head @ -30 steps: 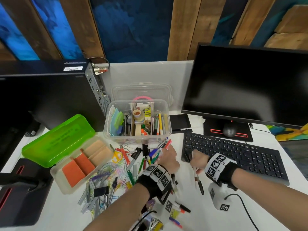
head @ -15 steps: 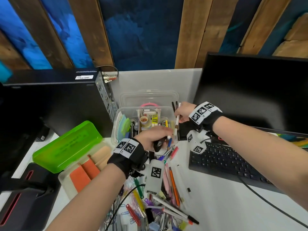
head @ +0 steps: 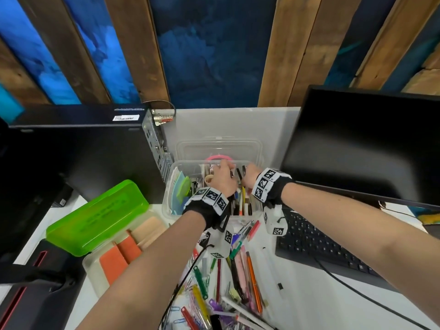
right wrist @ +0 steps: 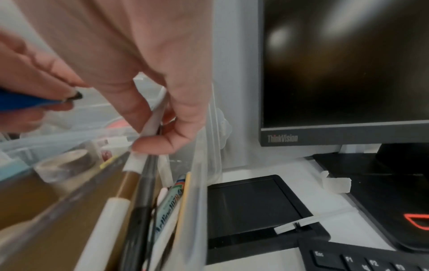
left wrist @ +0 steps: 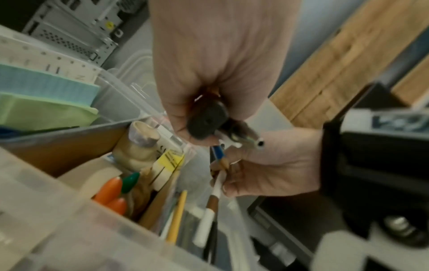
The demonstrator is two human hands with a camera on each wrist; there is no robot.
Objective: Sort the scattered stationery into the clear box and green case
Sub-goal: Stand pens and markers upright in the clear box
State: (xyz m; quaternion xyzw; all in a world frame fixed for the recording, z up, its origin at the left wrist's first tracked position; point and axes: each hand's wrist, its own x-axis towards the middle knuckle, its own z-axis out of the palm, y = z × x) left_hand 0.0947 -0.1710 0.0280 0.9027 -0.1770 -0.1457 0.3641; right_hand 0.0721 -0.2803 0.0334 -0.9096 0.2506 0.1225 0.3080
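**Both hands over the clear box**

Left hand (head: 222, 178) grips a bundle of pens (left wrist: 223, 135) above the clear box (head: 170, 206). Right hand (head: 250, 176) pinches a white pen (right wrist: 152, 120) standing in the box's right compartment. Left of the box lies the open green case (head: 95, 217); scattered stationery (head: 238, 277) lies just in front.

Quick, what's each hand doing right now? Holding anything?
Left hand: grips a bunch of pens over the clear box.
Right hand: fingers pinch a white pen, lowering it in.

Bright, even; wrist views prob. motion-blurred.
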